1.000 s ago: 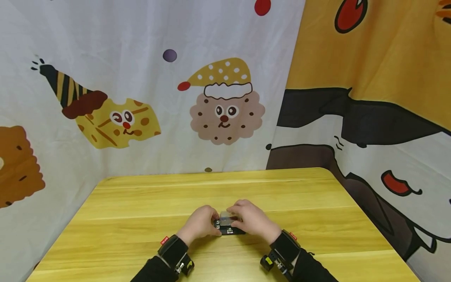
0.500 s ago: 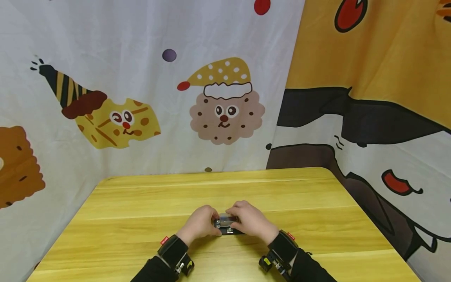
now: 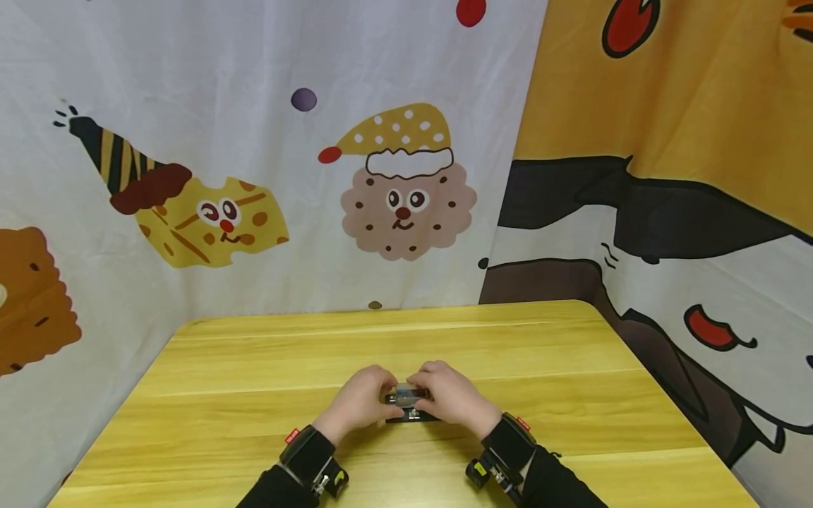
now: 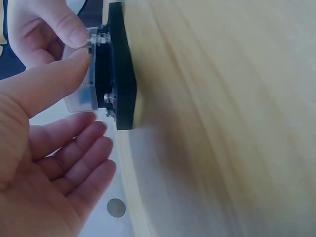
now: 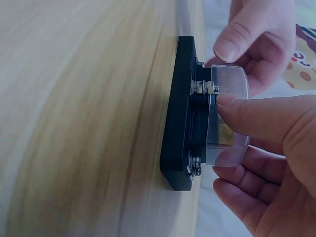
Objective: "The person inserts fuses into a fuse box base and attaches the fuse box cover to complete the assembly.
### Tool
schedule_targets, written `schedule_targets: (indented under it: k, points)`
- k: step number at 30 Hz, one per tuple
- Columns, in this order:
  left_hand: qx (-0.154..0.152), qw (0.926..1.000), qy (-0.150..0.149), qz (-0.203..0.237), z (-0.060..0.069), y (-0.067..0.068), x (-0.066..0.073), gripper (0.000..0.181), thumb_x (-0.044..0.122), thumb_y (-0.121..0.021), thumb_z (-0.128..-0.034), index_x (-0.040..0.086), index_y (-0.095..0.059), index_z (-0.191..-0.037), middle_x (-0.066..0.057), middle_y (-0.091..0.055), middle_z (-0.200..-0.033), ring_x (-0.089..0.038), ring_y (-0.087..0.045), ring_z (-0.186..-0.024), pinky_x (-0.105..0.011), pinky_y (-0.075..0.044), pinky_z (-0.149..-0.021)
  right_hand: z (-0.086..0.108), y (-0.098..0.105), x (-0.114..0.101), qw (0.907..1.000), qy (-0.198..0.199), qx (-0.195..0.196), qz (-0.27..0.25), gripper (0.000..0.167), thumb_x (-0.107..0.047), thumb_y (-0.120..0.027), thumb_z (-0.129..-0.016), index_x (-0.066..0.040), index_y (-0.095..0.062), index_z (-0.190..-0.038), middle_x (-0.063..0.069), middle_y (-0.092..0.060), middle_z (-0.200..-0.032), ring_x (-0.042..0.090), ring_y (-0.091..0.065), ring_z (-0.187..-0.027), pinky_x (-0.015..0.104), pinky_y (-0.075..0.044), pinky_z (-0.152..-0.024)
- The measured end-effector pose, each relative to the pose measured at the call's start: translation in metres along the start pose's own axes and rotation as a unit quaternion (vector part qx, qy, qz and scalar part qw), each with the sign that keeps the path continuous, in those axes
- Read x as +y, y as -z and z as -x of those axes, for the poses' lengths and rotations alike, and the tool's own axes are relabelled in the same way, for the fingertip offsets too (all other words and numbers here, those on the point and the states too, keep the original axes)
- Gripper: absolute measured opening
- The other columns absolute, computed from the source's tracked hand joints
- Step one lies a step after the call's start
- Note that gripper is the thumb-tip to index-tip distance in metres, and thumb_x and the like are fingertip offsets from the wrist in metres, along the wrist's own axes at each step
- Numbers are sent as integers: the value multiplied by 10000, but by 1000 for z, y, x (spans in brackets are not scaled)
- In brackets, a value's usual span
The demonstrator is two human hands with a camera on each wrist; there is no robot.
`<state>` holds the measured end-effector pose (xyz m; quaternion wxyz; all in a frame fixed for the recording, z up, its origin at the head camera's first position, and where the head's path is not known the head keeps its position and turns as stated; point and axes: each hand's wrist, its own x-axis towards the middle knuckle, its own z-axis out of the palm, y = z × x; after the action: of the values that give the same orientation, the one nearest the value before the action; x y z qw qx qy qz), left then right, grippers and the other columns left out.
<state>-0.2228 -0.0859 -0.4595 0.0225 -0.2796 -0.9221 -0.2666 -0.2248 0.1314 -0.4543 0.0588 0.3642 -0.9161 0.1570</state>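
Observation:
A small block with a black base (image 5: 177, 118) and metal bolts and nuts (image 5: 197, 167) stands on the table, topped by a clear plastic cover (image 3: 409, 396). With thumb and fingers on its two sides, my right hand (image 3: 457, 398) pinches the cover's right part; the right wrist view shows the thumb on the near wall and fingers behind. My left hand (image 3: 358, 398) closes thumb and fingers about the cover's left end. Its thumb lies across the cover in the left wrist view, while the remaining fingers spread past the end. What sits inside the cover is unclear.
The wooden table (image 3: 254, 367) extends around the block on all sides. Behind it hangs a cloth with cartoon prints (image 3: 406, 204). Black cameras are strapped to both wrists.
My left hand has moved up from the base's left end to the cover's left end. The right hand moved slightly left early on and now stays at the cover.

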Motion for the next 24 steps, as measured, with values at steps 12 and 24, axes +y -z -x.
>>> schedule_targets:
  k: [12,24]
  points:
    - [245,9988,127,405,-2,1,5,269,181,-850,-784,58,-718,-983,-11,-653,-906,-182,-619,-813,-316,-504,-720,0,1,0,10000,-11,30,-29,341,-210,-779,-870,-87,-696,-1176,30,-614,-1033,196,-561,-932,312,-484,-798]
    - [244,9993,104,259,-4,5,9,265,177,-863,-754,62,-725,-948,-1,-648,-866,-167,-604,-785,-308,-490,-710,5,11,5,9994,-184,129,-277,439,-247,-811,-836,-52,-669,-1203,81,-647,-1072,254,-606,-990,392,-499,-853]
